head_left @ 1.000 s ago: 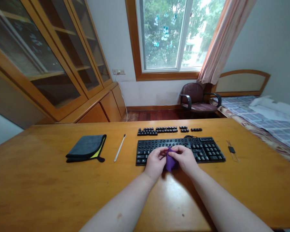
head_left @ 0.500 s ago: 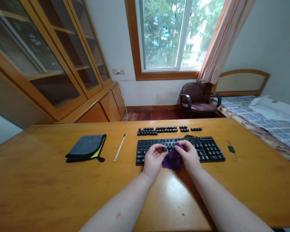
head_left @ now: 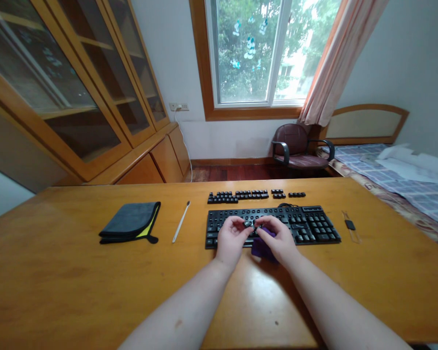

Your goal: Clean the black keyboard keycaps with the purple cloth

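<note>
Above a black keyboard lying on the desk, my two hands nearly meet. My left hand pinches a small black keycap between thumb and forefinger. Close on its right, my right hand is closed with a purple cloth hanging below its fingers. The right fingertips reach to the keycap's side; whether they touch it I cannot tell. Both hands hide part of the keyboard's middle, where several keys are off.
Loose keycaps lie in rows behind the keyboard. To the left are a white brush and a folded grey cloth. A wire keycap puller lies at the right. Beyond the desk stands a chair.
My right hand has shifted slightly left and down, its fingertips closer to the keycap. The purple cloth now hangs lower, under that hand. My left hand has hardly moved.
</note>
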